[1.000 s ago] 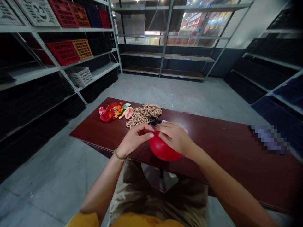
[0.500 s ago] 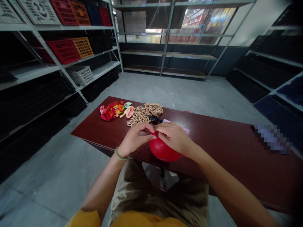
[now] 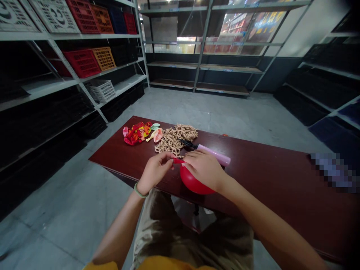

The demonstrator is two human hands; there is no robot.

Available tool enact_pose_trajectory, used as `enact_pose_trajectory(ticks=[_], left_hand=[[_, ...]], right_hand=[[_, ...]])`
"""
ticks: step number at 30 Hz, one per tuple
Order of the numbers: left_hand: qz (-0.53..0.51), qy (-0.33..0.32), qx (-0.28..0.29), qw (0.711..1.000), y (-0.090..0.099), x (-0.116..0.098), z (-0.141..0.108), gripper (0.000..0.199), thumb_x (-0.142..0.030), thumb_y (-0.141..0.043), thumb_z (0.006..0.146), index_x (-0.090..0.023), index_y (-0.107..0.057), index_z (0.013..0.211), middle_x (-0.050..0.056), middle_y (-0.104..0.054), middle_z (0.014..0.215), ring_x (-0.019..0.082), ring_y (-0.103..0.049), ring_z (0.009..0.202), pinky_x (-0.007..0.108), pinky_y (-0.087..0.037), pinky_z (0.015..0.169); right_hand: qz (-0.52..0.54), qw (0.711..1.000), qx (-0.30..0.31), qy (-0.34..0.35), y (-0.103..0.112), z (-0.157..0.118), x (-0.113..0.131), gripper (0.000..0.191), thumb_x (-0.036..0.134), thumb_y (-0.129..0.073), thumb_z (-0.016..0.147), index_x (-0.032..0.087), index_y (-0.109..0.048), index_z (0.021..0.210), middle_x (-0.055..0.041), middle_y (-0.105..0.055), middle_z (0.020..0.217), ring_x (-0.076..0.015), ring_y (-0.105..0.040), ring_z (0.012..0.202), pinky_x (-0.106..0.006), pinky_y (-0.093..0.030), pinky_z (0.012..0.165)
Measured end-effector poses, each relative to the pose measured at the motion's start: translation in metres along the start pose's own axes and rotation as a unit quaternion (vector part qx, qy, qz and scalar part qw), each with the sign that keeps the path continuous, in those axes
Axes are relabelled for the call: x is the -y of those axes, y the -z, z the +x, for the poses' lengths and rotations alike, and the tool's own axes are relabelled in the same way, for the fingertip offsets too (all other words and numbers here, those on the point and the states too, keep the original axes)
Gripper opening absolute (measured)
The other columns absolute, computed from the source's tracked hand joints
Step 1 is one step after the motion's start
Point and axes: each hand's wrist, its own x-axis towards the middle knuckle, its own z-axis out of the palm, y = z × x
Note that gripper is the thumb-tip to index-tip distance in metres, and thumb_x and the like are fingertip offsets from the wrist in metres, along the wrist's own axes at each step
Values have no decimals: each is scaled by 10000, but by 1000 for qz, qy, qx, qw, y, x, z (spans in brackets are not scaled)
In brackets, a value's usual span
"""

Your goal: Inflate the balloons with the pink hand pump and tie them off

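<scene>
Near balloon (image 3: pixel 197 183): plain red
Far-left limp balloons (image 3: pixel 135 135): red, yellow, orange, pink
Twisted heap (image 3: pixel 176 138): tan
Cylinder (image 3: pixel 216 155): lilac
Table (image 3: pixel 270 172): dark reddish brown
Wristband (image 3: pixel 138 191): pale green
Sleeve (image 3: pixel 102 266): mustard yellow
Trousers (image 3: pixel 154 232): khaki

The left hand (image 3: pixel 155 169) pinches the neck (image 3: pixel 178 161) of a red balloon (image 3: pixel 195 184); the right hand (image 3: pixel 205 168) holds its top. A pink tube (image 3: pixel 218 156) lies beyond on the table (image 3: pixel 267 176).

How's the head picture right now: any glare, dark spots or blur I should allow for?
Head view: pale sheen on the dark red table beyond the lilac cylinder; in the same view, a faint highlight on the red balloon, black crates at left sunk in shadow, the far right edge darkened, and a pixelated patch hiding whatever lies there.
</scene>
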Motion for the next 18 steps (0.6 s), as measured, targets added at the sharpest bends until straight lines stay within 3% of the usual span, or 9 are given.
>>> enact_pose_trajectory(ticks=[2,6,11,14,18], left_hand=[[-7,5,-14,1000,4,4,2,145,-176,-592,811,-180,-692,915,10,-699,803,143,-631,707,234,-469,687],[-125,12,-29,992,11,17,6,199,-209,-588,836,-169,-697,997,52,-714,939,162,-656,787,275,-505,764],[-166,-28,-24,985,0,36,1,342,-272,-665,838,-225,-689,1175,88,-615,1267,220,-591,1123,333,-452,975],[-175,-54,-28,983,-11,36,-2,396,-295,-724,798,-258,-695,1191,83,-577,1273,242,-539,1185,344,-423,1009],[-181,-43,-32,982,-17,20,4,320,-348,-709,813,-234,-740,1111,93,-616,1192,251,-536,1162,351,-387,1029]], right_hand=[[9,1000,3,-6,-3,3,0,206,215,-480,951,182,-661,859,-64,-716,957,-204,-628,904,-334,-400,859],[68,997,7,-48,-4,10,0,227,154,-463,930,191,-674,857,-47,-715,925,-184,-625,878,-301,-400,809],[213,969,30,-123,-2,20,-1,272,248,-458,956,183,-646,771,-30,-705,821,-147,-609,738,-259,-388,662],[296,947,42,-115,-4,24,-3,290,279,-451,961,184,-654,778,-19,-707,806,-145,-610,727,-259,-395,653],[334,936,49,-101,-8,25,-4,279,295,-456,955,196,-693,845,-31,-724,868,-162,-627,778,-283,-431,716]])
